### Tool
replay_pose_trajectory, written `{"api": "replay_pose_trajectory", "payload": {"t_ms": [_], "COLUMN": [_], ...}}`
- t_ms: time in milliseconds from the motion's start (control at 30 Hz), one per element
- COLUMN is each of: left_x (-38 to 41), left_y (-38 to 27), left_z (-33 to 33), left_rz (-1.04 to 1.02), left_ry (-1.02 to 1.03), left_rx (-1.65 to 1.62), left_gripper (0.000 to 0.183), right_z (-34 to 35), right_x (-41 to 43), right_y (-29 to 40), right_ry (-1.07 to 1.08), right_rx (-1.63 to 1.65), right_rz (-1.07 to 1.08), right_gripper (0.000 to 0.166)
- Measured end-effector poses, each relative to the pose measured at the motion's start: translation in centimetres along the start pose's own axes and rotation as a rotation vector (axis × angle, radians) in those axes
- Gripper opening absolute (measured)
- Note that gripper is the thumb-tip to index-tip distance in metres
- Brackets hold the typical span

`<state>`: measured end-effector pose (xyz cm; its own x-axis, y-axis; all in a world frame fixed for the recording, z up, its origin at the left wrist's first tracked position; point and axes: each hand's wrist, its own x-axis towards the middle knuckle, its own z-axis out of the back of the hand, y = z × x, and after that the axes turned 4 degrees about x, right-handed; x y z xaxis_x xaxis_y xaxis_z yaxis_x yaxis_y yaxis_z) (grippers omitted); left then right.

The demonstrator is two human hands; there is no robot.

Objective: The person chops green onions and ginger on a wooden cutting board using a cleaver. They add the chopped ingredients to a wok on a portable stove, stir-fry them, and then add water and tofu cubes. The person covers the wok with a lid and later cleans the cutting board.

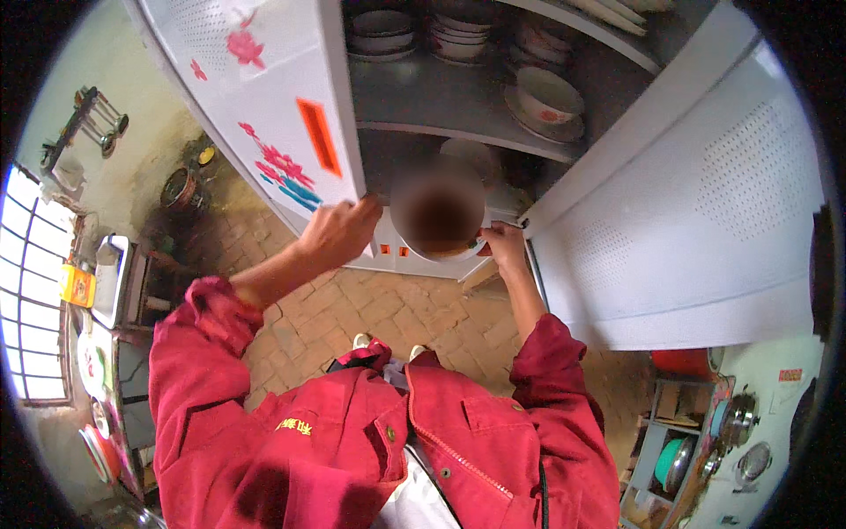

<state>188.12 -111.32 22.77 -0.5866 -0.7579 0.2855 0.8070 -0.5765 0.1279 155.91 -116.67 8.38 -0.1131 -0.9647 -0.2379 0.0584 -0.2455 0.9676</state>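
A white bowl or dish, partly hidden by a dark blurred patch, is at the front of an open white cabinet. My right hand grips its right rim. My left hand is closed around the edge of the cabinet's left door, which bears pink flowers and an orange handle recess. Behind the bowl, the lower compartment holds another pale dish, dimly seen. On the shelf above are stacked bowls and, at its right, a flowered bowl on plates.
The perforated right door stands wide at the right. Ladles hang on the left wall above a barred window. A yellow container stands beside a white basin. Brick floor lies below; a rack with pots is lower right.
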Motion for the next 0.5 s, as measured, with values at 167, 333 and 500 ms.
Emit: {"api": "replay_pose_trajectory", "payload": {"t_ms": [167, 333, 500], "left_x": [-7.6, -11.4, -15.2], "left_y": [-0.7, -1.0, -1.1], "left_z": [3.8, 5.7, 6.3], "left_rz": [-0.037, 0.031, 0.13], "left_ry": [-0.113, -0.13, -0.06], "left_rx": [-0.077, -0.084, -0.067], "left_gripper": [0.027, 0.027, 0.025], "right_z": [-2.7, -8.1, -16.3], "right_x": [5.6, 11.5, 10.8], "right_y": [-5.5, -7.0, -3.2], "right_ry": [0.138, 0.078, 0.086], "right_rx": [-0.017, -0.178, -0.153], "right_rz": [0.231, 0.366, 0.125], "right_gripper": [0.022, 0.019, 0.034]}}
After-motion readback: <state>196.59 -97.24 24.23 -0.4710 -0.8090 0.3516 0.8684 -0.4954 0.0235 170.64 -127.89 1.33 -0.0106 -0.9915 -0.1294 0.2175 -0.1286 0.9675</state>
